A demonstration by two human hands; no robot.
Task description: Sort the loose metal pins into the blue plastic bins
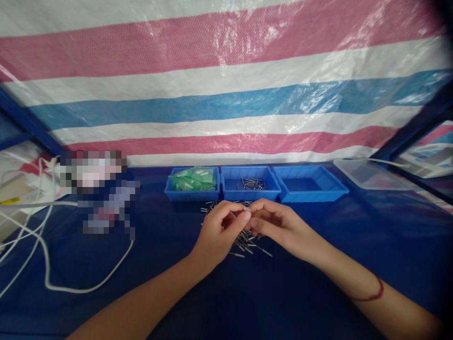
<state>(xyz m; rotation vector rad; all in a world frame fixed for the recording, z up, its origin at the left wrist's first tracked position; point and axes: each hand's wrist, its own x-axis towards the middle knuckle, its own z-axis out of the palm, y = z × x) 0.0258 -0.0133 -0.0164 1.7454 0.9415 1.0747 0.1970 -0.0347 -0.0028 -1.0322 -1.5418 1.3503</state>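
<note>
1. Here's a rivet (245, 209), apparently, pinched in the left hand (220, 227); a light, steady hold should suit.
2. Right hand (283, 225) curls alongside, its grip unclear.
3. Pile (245, 243) below both hands, best undisturbed; middle bin (251, 194) just beyond.

Tarpaulin (226, 108): striped pink, white and blue. Bench (283, 302): dark blue. Bins (311, 195): brighter blue. Blind rivets (244, 243): silver-grey. Packet (194, 178): green. Bracelet (381, 285): dark red.

The single view looks forward and down from head height — the hands (219, 231) fairly near, around mid-frame — over the tabletop (262, 297) to the bins (249, 194) and, squarely behind, the sheet (226, 108).
</note>
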